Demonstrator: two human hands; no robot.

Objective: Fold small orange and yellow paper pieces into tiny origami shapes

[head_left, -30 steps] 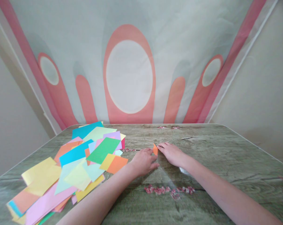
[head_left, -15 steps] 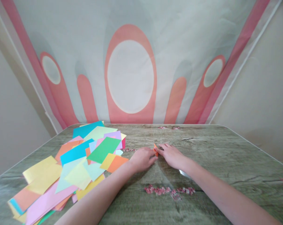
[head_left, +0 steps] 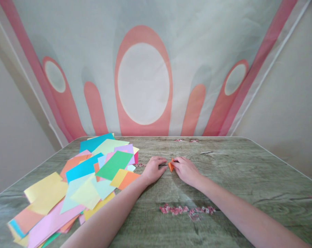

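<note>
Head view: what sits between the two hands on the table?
In the head view, a small folded orange paper piece lies between left hand and right hand, gripped by the right one; left contact unclear.

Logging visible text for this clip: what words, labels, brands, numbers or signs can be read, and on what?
None readable. The coloured paper sheets are blank, the backdrop has only pink and white shapes, the table only wood grain and pink flower prints, and the small orange paper is plain.
</note>
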